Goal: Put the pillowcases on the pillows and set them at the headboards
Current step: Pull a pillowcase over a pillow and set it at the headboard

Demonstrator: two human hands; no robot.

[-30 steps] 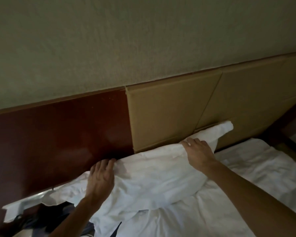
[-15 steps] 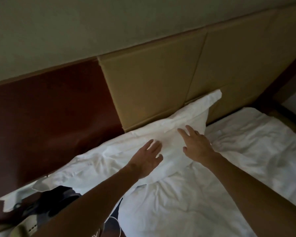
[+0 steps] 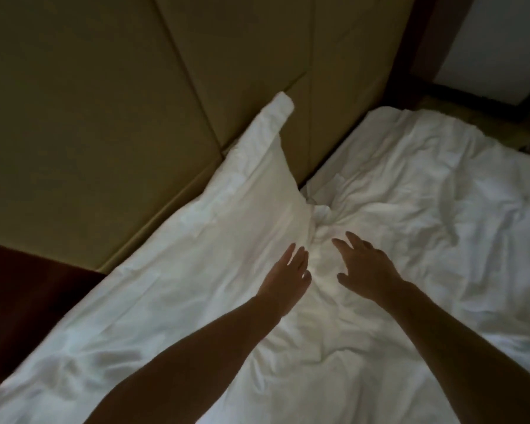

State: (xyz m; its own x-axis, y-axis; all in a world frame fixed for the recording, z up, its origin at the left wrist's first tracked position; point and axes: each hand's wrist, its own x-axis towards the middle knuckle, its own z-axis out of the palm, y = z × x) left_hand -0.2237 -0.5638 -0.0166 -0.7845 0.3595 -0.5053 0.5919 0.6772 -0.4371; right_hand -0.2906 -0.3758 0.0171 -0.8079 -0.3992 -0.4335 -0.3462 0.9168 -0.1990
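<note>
Pillow (image 3: 196, 255), one in view and cased in white, lies on the bed against the headboard (image 3: 104, 117), its long axis running from lower left to upper right and its far corner poking up along the tan panels. Two hands reach over its right end: left hand (image 3: 288, 273) with fingers straight and close together at the pillow's edge, right hand (image 3: 366, 264) with fingers loosely spread over the rumpled sheet (image 3: 410, 209); whether either presses down cannot be told.
</note>
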